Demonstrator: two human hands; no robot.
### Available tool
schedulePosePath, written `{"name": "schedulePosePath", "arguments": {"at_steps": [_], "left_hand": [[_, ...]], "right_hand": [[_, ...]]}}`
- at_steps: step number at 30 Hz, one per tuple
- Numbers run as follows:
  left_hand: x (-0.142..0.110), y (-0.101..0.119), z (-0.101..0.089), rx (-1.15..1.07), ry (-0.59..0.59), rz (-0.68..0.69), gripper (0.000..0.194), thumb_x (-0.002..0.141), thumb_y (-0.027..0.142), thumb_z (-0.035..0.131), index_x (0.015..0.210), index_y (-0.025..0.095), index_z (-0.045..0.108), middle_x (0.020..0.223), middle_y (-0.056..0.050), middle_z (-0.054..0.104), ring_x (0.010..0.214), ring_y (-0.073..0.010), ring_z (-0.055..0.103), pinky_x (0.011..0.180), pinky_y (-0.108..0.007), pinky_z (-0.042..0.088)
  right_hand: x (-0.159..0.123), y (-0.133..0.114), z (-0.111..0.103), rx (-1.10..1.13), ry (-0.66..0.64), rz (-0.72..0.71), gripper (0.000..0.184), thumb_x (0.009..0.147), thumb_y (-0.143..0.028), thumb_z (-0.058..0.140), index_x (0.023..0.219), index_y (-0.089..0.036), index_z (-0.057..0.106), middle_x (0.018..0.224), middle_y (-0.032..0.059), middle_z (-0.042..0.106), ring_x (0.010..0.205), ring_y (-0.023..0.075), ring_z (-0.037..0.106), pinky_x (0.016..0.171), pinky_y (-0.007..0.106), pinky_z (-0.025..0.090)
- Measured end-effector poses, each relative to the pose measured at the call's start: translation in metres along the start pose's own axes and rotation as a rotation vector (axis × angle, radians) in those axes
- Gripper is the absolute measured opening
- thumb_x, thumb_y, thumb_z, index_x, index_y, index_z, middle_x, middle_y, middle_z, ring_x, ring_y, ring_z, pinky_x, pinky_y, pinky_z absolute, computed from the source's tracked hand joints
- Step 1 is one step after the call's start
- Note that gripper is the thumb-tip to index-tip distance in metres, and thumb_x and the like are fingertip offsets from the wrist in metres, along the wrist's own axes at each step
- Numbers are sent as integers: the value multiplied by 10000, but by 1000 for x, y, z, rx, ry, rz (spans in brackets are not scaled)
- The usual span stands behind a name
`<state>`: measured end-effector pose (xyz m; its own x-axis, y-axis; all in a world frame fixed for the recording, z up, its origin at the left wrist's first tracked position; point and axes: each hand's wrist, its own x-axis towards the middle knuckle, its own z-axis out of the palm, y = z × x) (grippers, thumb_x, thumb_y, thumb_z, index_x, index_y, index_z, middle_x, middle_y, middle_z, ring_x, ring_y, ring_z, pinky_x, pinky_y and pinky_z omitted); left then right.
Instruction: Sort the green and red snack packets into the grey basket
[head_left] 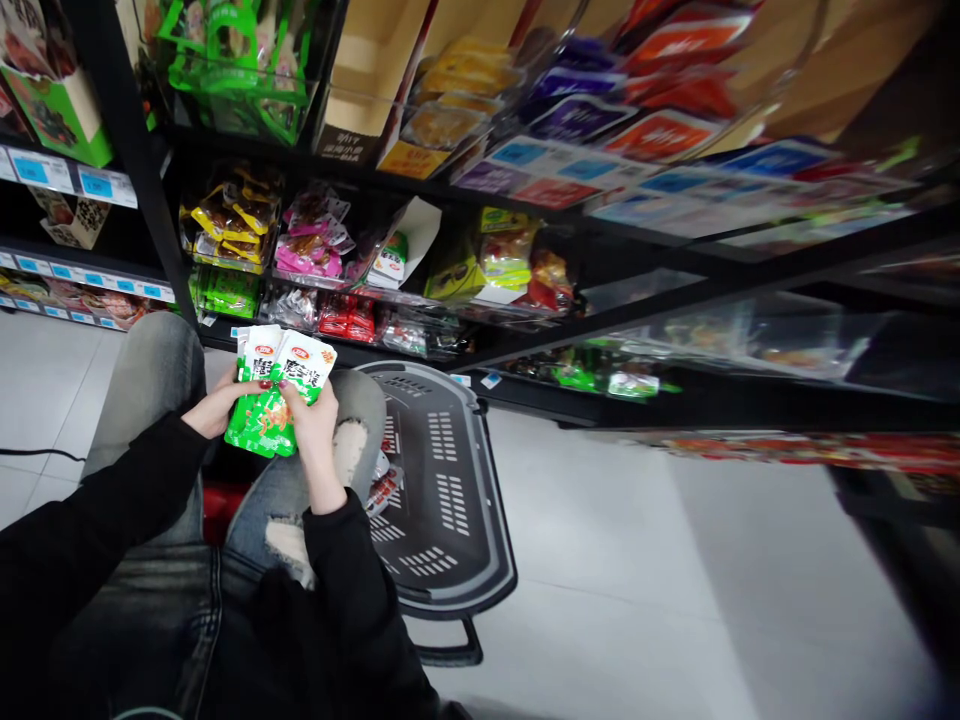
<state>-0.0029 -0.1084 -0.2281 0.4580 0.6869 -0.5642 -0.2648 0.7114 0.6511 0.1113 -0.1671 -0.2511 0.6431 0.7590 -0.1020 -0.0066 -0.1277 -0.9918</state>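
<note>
I hold a small stack of green and white snack packets [277, 385] over my knees. My left hand [217, 405] grips the packets from the left side, fingers curled around them. My right hand [319, 440] is closed on their right edge, thumb on top. Both arms wear black sleeves, and my legs are in ripped grey jeans. Just to the right of my knees a dark grey shopping basket [450, 500] stands on the floor with a few small packets inside near its left wall.
Black store shelves [525, 330] full of coloured snack packets run across the upper part of the view, with blue price tags [97, 185] on their edges. Pale floor tiles [637, 560] spread to the right. A red object [217, 510] shows between my legs.
</note>
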Motion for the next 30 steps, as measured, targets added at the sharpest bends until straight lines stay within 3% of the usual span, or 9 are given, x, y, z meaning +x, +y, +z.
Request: {"name": "schedulePosePath", "arguments": {"at_steps": [6, 10, 13, 16, 25, 27, 30], "left_hand": [[-2, -1, 2, -1, 0, -15, 506, 560, 117, 732, 1032, 173, 559, 921, -71, 707, 836, -254, 675, 837, -422, 509], [-2, -3, 0, 7, -19, -52, 463, 567, 115, 722, 1003, 160, 573, 890, -66, 713, 797, -244, 679, 824, -409, 513], [-2, -5, -1, -18, -31, -64, 381, 607, 148, 706, 969, 162, 589, 916, -74, 715, 794, -241, 681, 797, -390, 524], [-3, -4, 1, -40, -35, -79, 317, 642, 168, 684, 948, 162, 602, 898, -77, 720, 772, -237, 684, 768, -380, 535], [-4, 0, 6, -26, 49, -45, 338, 578, 99, 632, 914, 141, 628, 790, -57, 729, 707, -231, 685, 725, -361, 547], [-3, 2, 5, -32, 68, -27, 379, 567, 102, 640, 943, 142, 623, 818, -56, 731, 738, -238, 686, 745, -366, 542], [-1, 6, 2, -48, 68, -21, 371, 578, 125, 653, 947, 137, 621, 827, -63, 733, 756, -243, 687, 755, -370, 539]], "right_hand": [[-1, -3, 0, -15, 38, -86, 622, 680, -370, 664, 1235, -180, 455, 1134, 87, 596, 957, 209, 582, 869, 374, 454], [-1, -2, -1, -165, 80, -175, 554, 702, -369, 634, 1206, -181, 502, 1081, 93, 568, 987, 224, 531, 898, 398, 419], [-2, -5, 0, -158, 54, -198, 544, 700, -363, 634, 1200, -184, 516, 1046, 84, 570, 970, 220, 525, 872, 381, 431], [-4, -8, 1, -81, 37, -164, 520, 706, -354, 628, 1185, -181, 524, 1065, 76, 603, 959, 210, 547, 865, 369, 440], [-6, -10, 0, 32, 171, -53, 342, 707, -372, 623, 976, -190, 515, 955, 48, 636, 838, 176, 589, 765, 320, 482], [0, -6, -7, 188, 153, 36, 280, 710, -347, 620, 926, -196, 524, 913, 27, 636, 784, 160, 588, 728, 303, 487], [12, 4, -22, 543, -13, 192, 178, 732, -311, 595, 846, -192, 529, 715, -22, 591, 547, 97, 527, 534, 224, 456]]}}
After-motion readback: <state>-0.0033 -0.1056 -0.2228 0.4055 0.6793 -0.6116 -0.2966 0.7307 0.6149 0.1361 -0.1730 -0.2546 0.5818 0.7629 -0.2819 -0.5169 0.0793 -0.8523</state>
